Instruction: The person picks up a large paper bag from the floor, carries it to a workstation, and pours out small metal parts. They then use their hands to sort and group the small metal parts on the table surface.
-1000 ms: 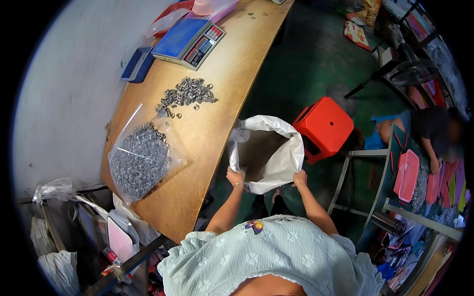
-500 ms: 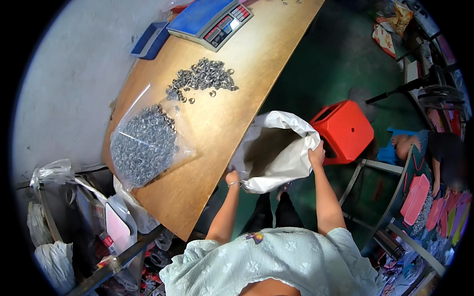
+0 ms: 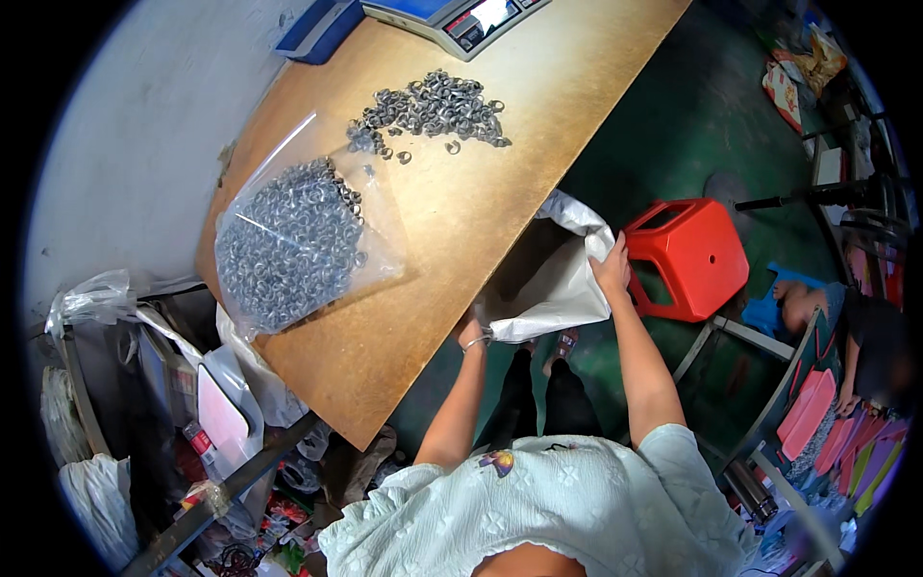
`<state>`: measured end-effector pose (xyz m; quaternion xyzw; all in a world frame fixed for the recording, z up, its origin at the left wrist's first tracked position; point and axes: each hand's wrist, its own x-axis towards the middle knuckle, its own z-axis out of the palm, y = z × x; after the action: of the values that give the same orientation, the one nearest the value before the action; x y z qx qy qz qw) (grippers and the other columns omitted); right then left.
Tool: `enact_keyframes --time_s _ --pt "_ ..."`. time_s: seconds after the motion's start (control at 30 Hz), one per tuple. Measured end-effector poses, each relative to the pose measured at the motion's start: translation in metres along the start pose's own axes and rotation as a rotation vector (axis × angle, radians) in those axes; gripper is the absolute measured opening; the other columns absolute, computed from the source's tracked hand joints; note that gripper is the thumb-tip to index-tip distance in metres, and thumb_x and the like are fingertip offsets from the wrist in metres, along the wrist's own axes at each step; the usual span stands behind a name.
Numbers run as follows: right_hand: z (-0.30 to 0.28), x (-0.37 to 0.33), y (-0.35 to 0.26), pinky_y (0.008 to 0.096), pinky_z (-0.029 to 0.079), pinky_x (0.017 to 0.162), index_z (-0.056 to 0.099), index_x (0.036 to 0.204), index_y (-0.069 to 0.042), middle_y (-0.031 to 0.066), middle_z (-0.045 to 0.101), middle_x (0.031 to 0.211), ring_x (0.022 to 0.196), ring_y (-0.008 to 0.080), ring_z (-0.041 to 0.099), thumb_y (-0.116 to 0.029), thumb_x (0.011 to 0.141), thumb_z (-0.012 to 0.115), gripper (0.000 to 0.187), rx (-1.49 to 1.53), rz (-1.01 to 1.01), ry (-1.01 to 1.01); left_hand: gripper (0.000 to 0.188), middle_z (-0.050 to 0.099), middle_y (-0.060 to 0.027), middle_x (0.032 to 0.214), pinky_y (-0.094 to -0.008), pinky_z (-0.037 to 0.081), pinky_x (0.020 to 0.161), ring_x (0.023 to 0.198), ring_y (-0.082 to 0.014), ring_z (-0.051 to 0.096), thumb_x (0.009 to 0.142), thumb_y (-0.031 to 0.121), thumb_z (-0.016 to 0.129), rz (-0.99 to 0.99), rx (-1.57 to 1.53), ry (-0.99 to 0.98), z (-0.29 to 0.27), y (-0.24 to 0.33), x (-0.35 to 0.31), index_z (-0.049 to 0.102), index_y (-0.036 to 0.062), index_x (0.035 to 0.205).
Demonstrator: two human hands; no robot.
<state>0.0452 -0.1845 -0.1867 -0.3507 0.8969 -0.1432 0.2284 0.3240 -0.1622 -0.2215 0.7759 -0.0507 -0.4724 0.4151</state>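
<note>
A large white sack [image 3: 562, 306] hangs beside the table edge, its wide mouth facing up and its inside dark. My left hand [image 3: 470, 330] grips the near left rim close under the table edge, its fingers partly hidden. On the far right rim, my right hand [image 3: 611, 269] is closed around the material. A clear plastic bag [image 3: 288, 245] full of small grey metal rings lies on the table. Beyond it is a loose heap of the same rings [image 3: 437, 106], with a few strays near it.
The wooden table [image 3: 385, 375] carries a blue-topped scale [image 3: 461, 24] and a blue tray [image 3: 319, 31]. A red stool [image 3: 697, 260] stands just right of the sack. Another person [image 3: 870, 317] sits at far right by pink trays [image 3: 806, 413]. Clutter fills the lower left.
The sack has moved lower and partly under the table edge, with both hands still on its rim. My view has shifted, so the table items sit higher and further right.
</note>
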Motion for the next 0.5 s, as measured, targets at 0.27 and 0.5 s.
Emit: enact_keyframes --time_s 0.27,0.5 --pt "-0.010 0.008 -0.013 0.0445 0.037 0.089 0.030 0.133 -0.012 0.0149 0.045 0.121 0.113 0.0296 0.042 -0.034 0.068 0.071 0.080 -0.233 -0.343 0.236 0.051 0.060 -0.0189 0.093 -0.0350 0.049 0.068 0.074 -0.0230 0.059 0.065 0.019 0.075 -0.073 0.067 0.080 0.018 0.011 -0.076 0.054 -0.0155 0.096" --pt "-0.011 0.026 -0.054 0.0471 0.035 0.095 0.031 0.133 -0.016 0.0104 0.040 0.128 0.116 0.0277 0.042 -0.036 0.070 0.069 0.077 -0.602 -0.504 0.011 0.056 0.053 -0.0202 0.110 -0.0334 0.042 0.086 0.096 -0.0280 0.055 0.064 0.001 0.063 0.032 0.199 -0.067 0.013 -0.005 -0.061 0.042 -0.0130 0.114"
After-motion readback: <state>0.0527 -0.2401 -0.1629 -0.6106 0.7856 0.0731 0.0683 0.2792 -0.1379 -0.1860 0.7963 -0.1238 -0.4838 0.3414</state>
